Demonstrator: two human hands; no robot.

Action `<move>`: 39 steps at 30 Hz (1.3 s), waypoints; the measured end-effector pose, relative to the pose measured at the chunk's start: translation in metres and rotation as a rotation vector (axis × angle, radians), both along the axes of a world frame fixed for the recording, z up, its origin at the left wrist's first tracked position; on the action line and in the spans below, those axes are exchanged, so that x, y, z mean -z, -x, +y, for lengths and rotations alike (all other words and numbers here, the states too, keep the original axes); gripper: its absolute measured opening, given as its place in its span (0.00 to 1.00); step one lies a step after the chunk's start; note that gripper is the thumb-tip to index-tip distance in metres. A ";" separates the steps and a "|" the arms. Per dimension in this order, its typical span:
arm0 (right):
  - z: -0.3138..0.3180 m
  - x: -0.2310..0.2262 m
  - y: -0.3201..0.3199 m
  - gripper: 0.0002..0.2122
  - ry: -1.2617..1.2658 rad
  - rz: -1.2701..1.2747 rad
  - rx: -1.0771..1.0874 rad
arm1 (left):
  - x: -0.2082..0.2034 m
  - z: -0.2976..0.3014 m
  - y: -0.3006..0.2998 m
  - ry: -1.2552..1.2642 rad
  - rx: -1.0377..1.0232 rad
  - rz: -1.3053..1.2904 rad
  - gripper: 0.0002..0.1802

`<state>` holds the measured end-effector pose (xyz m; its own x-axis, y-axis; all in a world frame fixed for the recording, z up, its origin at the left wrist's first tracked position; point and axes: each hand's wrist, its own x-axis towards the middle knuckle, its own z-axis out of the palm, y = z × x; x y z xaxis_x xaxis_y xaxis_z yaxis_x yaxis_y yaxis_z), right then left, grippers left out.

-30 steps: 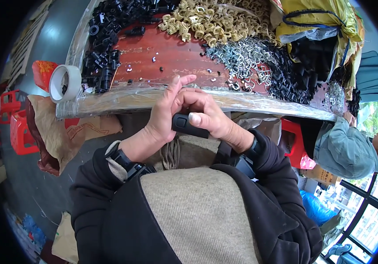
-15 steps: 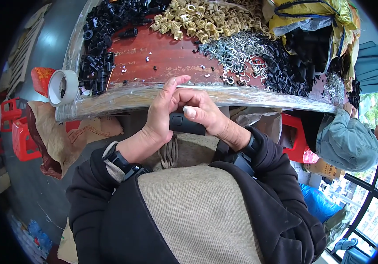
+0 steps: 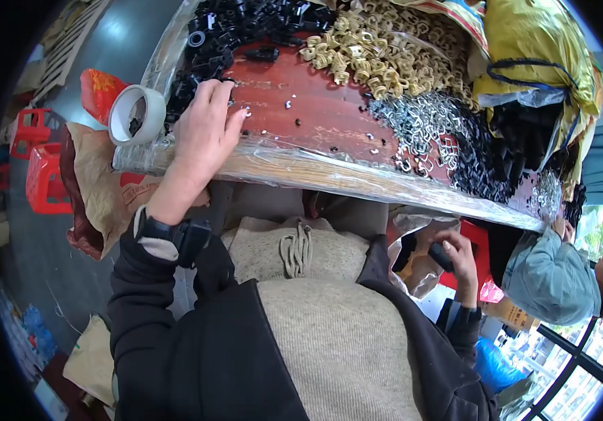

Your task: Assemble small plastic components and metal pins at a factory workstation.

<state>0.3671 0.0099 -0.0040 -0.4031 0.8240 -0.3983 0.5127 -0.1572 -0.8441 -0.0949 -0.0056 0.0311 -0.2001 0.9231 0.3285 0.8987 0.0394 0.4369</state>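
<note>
My left hand (image 3: 206, 130) reaches over the near edge of the red table top (image 3: 273, 91). Its thumb stands apart from the fingers, and the fingertips are at the edge of a heap of black plastic parts (image 3: 210, 49). Nothing shows in its grasp. Low on the right, beside the table's edge, my right hand (image 3: 461, 259) grips a black plastic part (image 3: 441, 257). That hand is just by an open plastic-lined bag (image 3: 420, 281), whose contents I cannot make out.
Beige plastic parts (image 3: 378, 56), metal clips (image 3: 427, 130) and small black pieces (image 3: 484, 158) lie heaped across the table. A tape roll (image 3: 136, 116) stands at the left corner. A yellow sack (image 3: 536, 42) fills the back right; a co-worker (image 3: 554, 263) is at the right end.
My hands have parted from around the black plastic part. The left went forward and left to the black heap; the right carried the part down and right to the bag. The view has shifted.
</note>
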 end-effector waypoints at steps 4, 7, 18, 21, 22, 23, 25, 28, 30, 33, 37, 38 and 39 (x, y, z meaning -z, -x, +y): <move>-0.031 0.048 -0.052 0.21 -0.170 -0.766 -0.067 | 0.006 0.014 0.015 -0.009 -0.056 0.359 0.19; -0.037 0.057 -0.055 0.17 -0.372 -0.868 -0.424 | 0.009 0.026 0.017 0.075 -0.061 0.400 0.16; 0.033 -0.053 0.085 0.20 0.341 0.211 -0.363 | 0.012 0.026 0.011 -0.048 0.091 0.256 0.13; 0.057 -0.066 0.129 0.22 0.217 0.235 -0.532 | 0.013 0.009 -0.004 -0.135 0.185 -0.127 0.18; 0.064 -0.068 0.146 0.22 0.155 0.250 -0.609 | 0.014 0.002 -0.008 -0.137 0.170 -0.130 0.18; 0.069 -0.069 0.163 0.22 0.155 0.243 -0.620 | 0.014 -0.005 -0.012 -0.105 0.193 -0.291 0.20; 0.077 -0.065 0.201 0.19 -0.112 0.150 -0.795 | 0.016 -0.018 -0.017 -0.037 0.233 -0.612 0.24; 0.082 -0.062 0.253 0.14 -0.188 0.108 -0.811 | 0.013 -0.027 -0.016 0.107 0.220 -0.888 0.23; 0.087 -0.054 0.282 0.12 -0.229 0.072 -0.803 | 0.016 -0.034 -0.014 0.182 0.208 -1.029 0.22; 0.091 -0.041 0.324 0.10 -0.377 0.070 -0.786 | 0.028 -0.042 -0.015 0.101 0.243 -1.411 0.17; 0.096 -0.018 0.369 0.10 -0.777 0.158 -0.790 | 0.024 -0.052 -0.006 0.193 0.232 -1.661 0.12; 0.097 -0.014 0.377 0.10 -0.774 0.154 -0.792 | 0.024 -0.054 -0.004 0.194 0.231 -1.666 0.12; 0.098 -0.010 0.385 0.10 -0.822 0.112 -0.780 | 0.023 -0.055 -0.002 0.198 0.217 -1.683 0.12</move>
<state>-0.0175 0.1075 0.0059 -0.9195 0.3276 0.2171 0.1429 0.7934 -0.5917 -0.0928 -0.0609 0.0079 -0.0548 0.9756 -0.2125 -0.5184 0.1541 0.8411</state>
